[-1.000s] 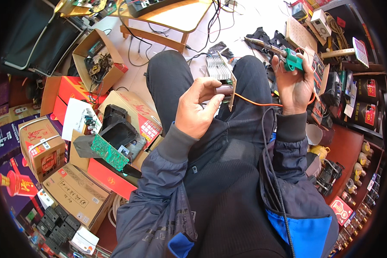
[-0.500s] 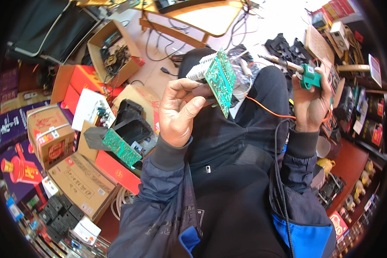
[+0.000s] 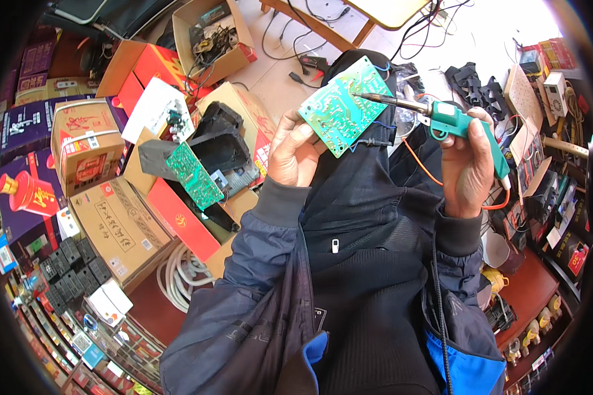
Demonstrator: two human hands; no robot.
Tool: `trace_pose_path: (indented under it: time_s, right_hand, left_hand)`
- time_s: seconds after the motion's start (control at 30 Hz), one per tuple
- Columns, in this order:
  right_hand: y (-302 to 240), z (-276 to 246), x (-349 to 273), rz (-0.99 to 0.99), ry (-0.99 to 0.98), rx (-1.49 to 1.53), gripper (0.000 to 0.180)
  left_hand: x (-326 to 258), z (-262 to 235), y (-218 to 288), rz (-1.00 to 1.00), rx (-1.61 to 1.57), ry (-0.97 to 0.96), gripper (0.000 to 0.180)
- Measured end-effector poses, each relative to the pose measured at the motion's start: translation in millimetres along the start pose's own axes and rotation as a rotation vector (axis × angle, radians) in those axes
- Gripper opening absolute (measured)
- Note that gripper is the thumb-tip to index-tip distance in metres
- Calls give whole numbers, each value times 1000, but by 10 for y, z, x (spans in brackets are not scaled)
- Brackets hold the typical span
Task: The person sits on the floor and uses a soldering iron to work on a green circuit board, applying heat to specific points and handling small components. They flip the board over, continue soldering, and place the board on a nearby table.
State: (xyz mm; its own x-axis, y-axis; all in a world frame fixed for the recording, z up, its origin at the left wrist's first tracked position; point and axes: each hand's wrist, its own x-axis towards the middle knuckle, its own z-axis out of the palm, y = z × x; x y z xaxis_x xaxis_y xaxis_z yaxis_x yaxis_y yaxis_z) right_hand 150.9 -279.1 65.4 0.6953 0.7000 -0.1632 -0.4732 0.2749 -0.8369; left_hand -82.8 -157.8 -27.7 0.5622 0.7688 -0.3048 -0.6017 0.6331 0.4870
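My left hand [image 3: 295, 153] holds a green circuit board [image 3: 346, 105] up by its lower edge, solder side facing me. My right hand [image 3: 468, 164] grips a teal soldering gun [image 3: 451, 120] with an orange cord [image 3: 420, 162] trailing down. Its metal tip [image 3: 366, 97] touches the upper right part of the board. Thin blue and black wires hang from the board's right edge. Both arms wear dark blue jacket sleeves.
A second green circuit board [image 3: 194, 174] lies on black plastic housings [image 3: 217, 141] at my left. Cardboard boxes [image 3: 122, 227], red boxes [image 3: 135, 66] and a box of parts [image 3: 211, 36] crowd the floor. A wooden table [image 3: 389, 10] stands ahead; shelves of small parts [image 3: 553, 171] at right.
My left hand has lifted and turned the board, its solder side now toward me. My right hand has brought the soldering gun in leftward, its tip now on the board.
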Motion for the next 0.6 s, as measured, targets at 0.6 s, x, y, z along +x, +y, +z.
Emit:
trace_pose_path:
  time_s: [0.6]
  right_hand:
    - [348,-184,-90,225,-70,34,19]
  left_hand:
    - [24,-222,-4,-24,113,-94,32]
